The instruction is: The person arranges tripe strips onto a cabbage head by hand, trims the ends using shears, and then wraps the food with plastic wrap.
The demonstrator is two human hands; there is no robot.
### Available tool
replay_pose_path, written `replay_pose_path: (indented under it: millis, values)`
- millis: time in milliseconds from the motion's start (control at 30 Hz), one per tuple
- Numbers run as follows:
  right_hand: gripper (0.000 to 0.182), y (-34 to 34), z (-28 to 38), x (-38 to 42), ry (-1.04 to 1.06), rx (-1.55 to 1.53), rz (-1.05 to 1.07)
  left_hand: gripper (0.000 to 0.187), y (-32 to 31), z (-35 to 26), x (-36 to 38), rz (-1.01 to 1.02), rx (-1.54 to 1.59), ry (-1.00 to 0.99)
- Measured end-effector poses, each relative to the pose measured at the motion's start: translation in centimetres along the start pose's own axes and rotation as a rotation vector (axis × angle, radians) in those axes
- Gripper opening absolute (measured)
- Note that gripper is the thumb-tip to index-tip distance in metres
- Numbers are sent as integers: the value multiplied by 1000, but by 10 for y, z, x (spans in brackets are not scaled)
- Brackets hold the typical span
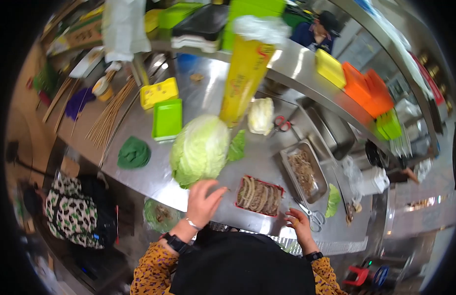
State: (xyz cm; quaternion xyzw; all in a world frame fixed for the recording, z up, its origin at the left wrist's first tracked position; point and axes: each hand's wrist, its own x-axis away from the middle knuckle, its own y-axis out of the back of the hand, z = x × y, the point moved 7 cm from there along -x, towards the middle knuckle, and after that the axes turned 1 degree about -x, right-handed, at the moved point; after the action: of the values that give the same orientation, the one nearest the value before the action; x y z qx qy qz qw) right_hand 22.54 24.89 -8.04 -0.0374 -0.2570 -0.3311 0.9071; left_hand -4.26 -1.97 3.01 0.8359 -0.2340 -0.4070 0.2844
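My left hand (203, 202) is over the front edge of the steel table, just below a large pale green cabbage (200, 147); its fingers are apart and nothing shows in them. My right hand (300, 223) is near the front edge, fingers spread and empty, beside grey-handled scissors (314, 220). Between my hands lies a red-rimmed tray of brownish strips (260, 196). A steel pan of shredded brown food (303, 169) stands behind my right hand. Loose cabbage leaves (237, 146) lie right of the cabbage and beside the pan.
A tall yellow roll (245, 73) stands behind the cabbage. Green (167, 119) and yellow (159, 93) trays, a green cloth (134, 152) and skewers (110, 110) are at left. Red-handled scissors (282, 124) lie near a small cabbage (261, 116). Two people, one behind the shelf (292, 64), one at left.
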Motion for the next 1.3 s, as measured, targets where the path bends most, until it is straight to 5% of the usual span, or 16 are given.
replay_pose_path:
  millis: [200,300,467,700,867,1033,1100,1300]
  values:
    - [49,-12,-29,0,-25,-82,99,86,2,9,-41,188,-469,61]
    - [53,-19,-22,4,-54,-130,106,88,-12,17,-49,273,-556,63]
    - [55,-40,-13,-1,37,-220,242,84,-19,54,-40,155,-558,-122]
    - [49,-47,-11,-8,-22,-243,197,82,-23,81,-56,87,-635,-117]
    - [48,-55,-4,-18,-55,-230,141,84,-17,83,-61,228,-587,-157]
    - [47,-30,13,-21,143,152,59,78,19,39,-83,392,-406,-59]
    - [44,-21,28,-13,227,220,-20,66,47,22,-105,216,-356,-71]
    - [39,-8,22,17,241,240,-188,73,139,-46,-246,-270,-181,-362]
